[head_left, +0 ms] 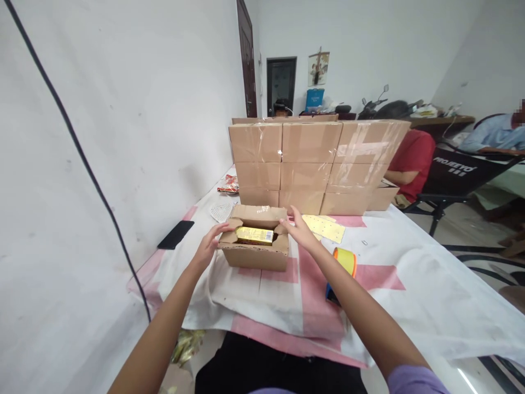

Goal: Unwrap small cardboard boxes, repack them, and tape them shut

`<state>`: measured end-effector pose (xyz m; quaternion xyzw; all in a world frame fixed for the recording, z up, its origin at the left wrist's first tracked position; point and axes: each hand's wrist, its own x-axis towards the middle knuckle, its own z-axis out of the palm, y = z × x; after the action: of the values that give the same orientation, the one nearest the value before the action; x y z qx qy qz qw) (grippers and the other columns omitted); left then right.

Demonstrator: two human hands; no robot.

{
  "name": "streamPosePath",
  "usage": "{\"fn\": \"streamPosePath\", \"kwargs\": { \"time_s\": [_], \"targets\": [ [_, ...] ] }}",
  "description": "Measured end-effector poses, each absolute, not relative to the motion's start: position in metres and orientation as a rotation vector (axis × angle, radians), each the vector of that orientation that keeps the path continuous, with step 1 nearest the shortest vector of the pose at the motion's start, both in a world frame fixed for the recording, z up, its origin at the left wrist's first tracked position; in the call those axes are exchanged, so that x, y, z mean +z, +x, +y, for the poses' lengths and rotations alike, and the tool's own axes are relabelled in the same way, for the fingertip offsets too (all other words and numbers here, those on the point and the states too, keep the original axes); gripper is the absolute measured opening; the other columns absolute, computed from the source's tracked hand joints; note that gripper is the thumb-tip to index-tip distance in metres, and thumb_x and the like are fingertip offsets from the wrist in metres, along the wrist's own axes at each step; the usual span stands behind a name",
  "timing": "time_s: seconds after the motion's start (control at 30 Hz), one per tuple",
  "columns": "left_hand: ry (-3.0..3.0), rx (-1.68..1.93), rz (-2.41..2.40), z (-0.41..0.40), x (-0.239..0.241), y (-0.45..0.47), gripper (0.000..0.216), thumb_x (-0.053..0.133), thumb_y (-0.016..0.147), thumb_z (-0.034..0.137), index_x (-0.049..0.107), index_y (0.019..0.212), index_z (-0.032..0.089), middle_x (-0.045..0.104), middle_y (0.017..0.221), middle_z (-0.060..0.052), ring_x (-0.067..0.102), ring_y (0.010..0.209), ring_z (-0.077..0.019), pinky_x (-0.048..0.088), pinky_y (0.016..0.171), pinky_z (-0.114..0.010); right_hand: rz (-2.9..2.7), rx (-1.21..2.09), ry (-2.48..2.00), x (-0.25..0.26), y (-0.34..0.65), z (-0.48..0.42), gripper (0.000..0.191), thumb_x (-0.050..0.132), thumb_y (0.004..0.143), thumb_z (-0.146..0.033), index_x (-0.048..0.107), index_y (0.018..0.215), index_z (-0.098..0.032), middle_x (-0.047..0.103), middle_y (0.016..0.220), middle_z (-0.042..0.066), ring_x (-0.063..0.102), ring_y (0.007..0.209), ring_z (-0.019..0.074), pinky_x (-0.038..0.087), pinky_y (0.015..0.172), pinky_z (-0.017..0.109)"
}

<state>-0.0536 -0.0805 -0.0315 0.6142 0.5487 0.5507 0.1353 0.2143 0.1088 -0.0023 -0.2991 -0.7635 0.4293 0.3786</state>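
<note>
A small open cardboard box [255,256] sits on the cloth-covered table [410,306] in front of me. Inside it lies a gold packet [254,235] with a white label. My left hand [211,245] rests on the box's left side flap, fingers spread. My right hand [298,229] touches the right side flap, fingers stretched out. Neither hand holds anything. The back flap stands upright.
A wall of taped cardboard boxes [311,164] stands stacked behind. A yellow tape dispenser [343,261] lies by my right forearm, yellow sheets [324,226] beyond it. A black phone [175,234] lies at the left. Two people sit at far right, one in a black chair [455,175].
</note>
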Motion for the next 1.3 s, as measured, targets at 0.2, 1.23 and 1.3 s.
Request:
{"fn": "streamPosePath", "kwargs": {
  "time_s": [0.2, 1.23, 1.3],
  "targets": [
    [1.877, 1.602, 1.456, -0.094, -0.047, -0.061, 0.129, 0.045, 0.052, 0.099, 0.041, 0.147, 0.014, 0.055, 0.141, -0.026, 0.049, 0.135, -0.0413, 0.033, 0.115, -0.054, -1.813, 1.254, -0.585, -0.007, 0.209, 0.100, 0.055, 0.054, 0.091, -0.050, 0.045, 0.138, -0.022, 0.065, 0.116, 0.008, 0.059, 0.115, 0.0207, 0.045, 0.103, 0.038],
    [2.063, 1.334, 2.486, -0.083, -0.033, 0.000, 0.045, 0.043, 0.099, 0.035, 0.050, 0.144, 0.030, 0.040, 0.157, -0.008, 0.032, 0.146, -0.0295, 0.024, 0.119, -0.052, -2.531, 0.464, -0.572, 0.015, 0.233, 0.097, 0.045, 0.042, 0.091, -0.010, 0.071, 0.120, -0.028, 0.056, 0.144, 0.007, 0.048, 0.132, 0.0305, 0.039, 0.105, 0.054],
    [2.227, 1.166, 2.435, -0.082, -0.027, 0.004, 0.047, 0.045, 0.099, 0.036, 0.047, 0.146, 0.034, 0.043, 0.156, -0.006, 0.030, 0.148, -0.0299, 0.012, 0.121, -0.055, -2.429, 0.499, -0.635, 0.012, 0.251, 0.084, 0.045, 0.039, 0.096, -0.016, 0.065, 0.129, -0.031, 0.051, 0.148, 0.007, 0.045, 0.136, 0.0298, 0.033, 0.110, 0.057]
  ]
}}
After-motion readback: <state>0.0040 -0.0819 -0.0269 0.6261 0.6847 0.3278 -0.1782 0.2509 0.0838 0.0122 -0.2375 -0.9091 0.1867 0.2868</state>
